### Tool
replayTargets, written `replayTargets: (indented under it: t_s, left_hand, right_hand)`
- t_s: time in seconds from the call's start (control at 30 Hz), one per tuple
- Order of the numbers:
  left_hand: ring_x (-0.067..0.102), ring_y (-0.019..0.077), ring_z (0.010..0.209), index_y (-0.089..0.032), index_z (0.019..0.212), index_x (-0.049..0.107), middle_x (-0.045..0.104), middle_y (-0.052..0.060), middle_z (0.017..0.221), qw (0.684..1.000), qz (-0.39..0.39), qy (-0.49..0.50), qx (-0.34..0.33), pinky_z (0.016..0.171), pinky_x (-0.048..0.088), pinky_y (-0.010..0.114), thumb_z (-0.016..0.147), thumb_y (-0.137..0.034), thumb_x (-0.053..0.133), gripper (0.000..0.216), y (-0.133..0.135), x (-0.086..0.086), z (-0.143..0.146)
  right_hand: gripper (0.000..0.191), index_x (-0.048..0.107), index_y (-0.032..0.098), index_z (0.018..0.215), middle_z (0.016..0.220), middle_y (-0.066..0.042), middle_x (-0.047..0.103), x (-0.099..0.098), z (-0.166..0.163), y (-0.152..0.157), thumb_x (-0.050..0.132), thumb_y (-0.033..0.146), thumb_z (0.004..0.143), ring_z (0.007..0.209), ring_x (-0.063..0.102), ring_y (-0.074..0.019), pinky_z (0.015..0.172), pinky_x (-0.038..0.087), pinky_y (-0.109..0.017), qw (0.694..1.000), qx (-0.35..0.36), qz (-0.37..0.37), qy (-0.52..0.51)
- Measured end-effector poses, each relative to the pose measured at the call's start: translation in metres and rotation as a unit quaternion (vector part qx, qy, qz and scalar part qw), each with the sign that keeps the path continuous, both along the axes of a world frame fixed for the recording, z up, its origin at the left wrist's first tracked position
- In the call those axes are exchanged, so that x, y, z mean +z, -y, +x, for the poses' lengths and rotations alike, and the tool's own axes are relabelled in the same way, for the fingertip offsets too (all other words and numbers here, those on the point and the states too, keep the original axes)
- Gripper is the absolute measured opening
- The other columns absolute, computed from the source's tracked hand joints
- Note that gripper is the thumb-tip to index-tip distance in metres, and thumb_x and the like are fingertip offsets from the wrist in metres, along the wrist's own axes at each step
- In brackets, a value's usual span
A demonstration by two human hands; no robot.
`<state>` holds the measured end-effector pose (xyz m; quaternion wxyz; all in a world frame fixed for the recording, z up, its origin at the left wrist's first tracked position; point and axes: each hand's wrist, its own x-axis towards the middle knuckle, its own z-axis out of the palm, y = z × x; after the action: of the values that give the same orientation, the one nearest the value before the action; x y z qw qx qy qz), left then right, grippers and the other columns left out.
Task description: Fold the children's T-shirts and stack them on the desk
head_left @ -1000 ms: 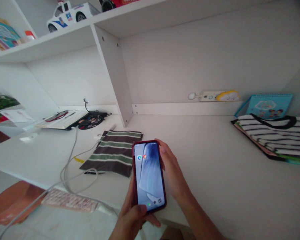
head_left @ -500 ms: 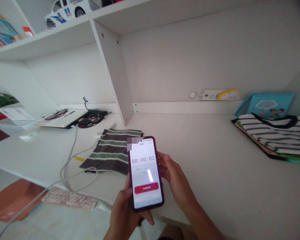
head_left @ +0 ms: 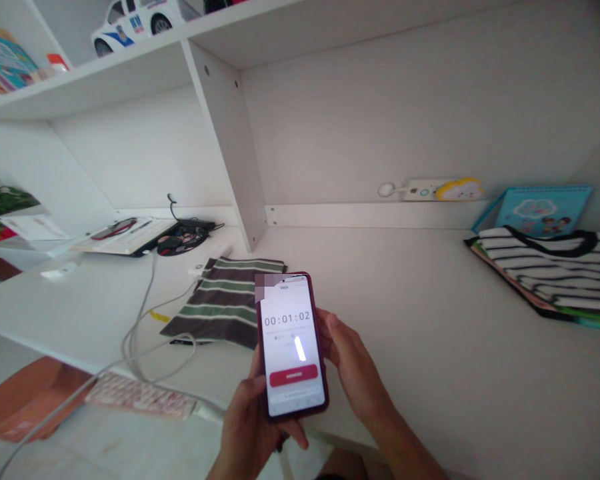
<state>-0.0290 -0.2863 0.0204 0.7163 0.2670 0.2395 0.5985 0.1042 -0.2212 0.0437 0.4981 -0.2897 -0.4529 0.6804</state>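
A phone in a dark red case (head_left: 293, 347) is upright in front of me above the front edge of a white desk (head_left: 415, 313). Its screen shows a timer with a red button below the digits. My left hand (head_left: 250, 427) wraps the phone's lower part from behind, thumb at its bottom edge. My right hand (head_left: 353, 370) is closed against the phone's right side. Just behind the phone, a folded dark cloth with green and white stripes (head_left: 225, 303) lies on the desk.
A stack of folded striped clothes (head_left: 555, 273) and a blue book (head_left: 543, 210) sit at the right. A power strip (head_left: 437, 191) lies by the back wall. White cables (head_left: 140, 333) trail off the desk's left front. A shelf divider (head_left: 230, 140) stands behind; a toy car (head_left: 135, 20) rests above.
The phone screen went from a home screen to a white timer page, and the digits have advanced. The phone rose a little and both hands shifted slightly left.
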Motion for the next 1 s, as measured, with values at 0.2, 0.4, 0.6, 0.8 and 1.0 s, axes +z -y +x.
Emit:
replayTargets:
  t_s: [0.2,0.4,0.6,0.8,1.0]
  left_hand:
    - [0.062,0.0186,0.061,-0.033,0.135,0.021,0.062,0.008,0.101,1.0,0.019,-0.002,-0.004,0.048,0.054,0.031,0.082,-0.024,0.042,0.057,0.0,-0.0028,-0.0012]
    - [0.062,0.0196,0.062,-0.034,0.136,0.018,0.061,0.008,0.101,1.0,0.0,-0.012,0.001,0.048,0.053,0.032,0.082,-0.024,0.043,0.06,0.0017,-0.0018,-0.0025]
    - [0.062,0.0178,0.058,-0.034,0.135,0.02,0.059,0.008,0.104,0.999,-0.019,-0.029,0.005,0.048,0.053,0.032,0.081,-0.023,0.044,0.059,0.0046,0.0006,-0.0028]
    - [0.06,0.0157,0.051,-0.036,0.135,0.019,0.061,0.007,0.097,0.999,-0.01,-0.039,0.012,0.047,0.052,0.032,0.082,-0.024,0.043,0.059,0.0052,-0.0022,-0.0042]
    - [0.06,0.0148,0.051,-0.036,0.135,0.018,0.059,0.008,0.103,0.999,-0.005,-0.043,0.003,0.047,0.052,0.031,0.081,-0.023,0.045,0.062,0.0065,-0.0012,-0.0051]
  right_hand:
    - [0.043,0.058,0.018,0.105,0.097,-0.007,0.065,0.0026,-0.0001,0.0012,0.038,0.051,0.085,0.086,0.06,-0.0196,0.065,0.047,-0.028,1.0,0.0,-0.007,0.008]
    - [0.043,0.058,0.018,0.104,0.097,-0.008,0.065,0.0024,-0.0005,0.0024,0.038,0.051,0.085,0.085,0.061,-0.0197,0.063,0.047,-0.028,1.0,0.001,-0.008,0.005]
    - [0.045,0.058,0.017,0.105,0.097,-0.008,0.065,0.0046,-0.0007,0.0039,0.039,0.052,0.084,0.087,0.06,-0.0202,0.067,0.047,-0.029,1.0,0.0,-0.006,0.005]
    - [0.048,0.058,0.018,0.107,0.099,-0.008,0.064,0.0026,-0.0019,0.0049,0.04,0.055,0.082,0.085,0.061,-0.02,0.066,0.047,-0.029,1.0,-0.001,-0.012,0.011]
    - [0.046,0.057,0.018,0.108,0.097,-0.008,0.064,0.0035,-0.0029,0.0053,0.04,0.053,0.082,0.083,0.061,-0.0198,0.066,0.047,-0.03,1.0,0.005,-0.004,0.002]
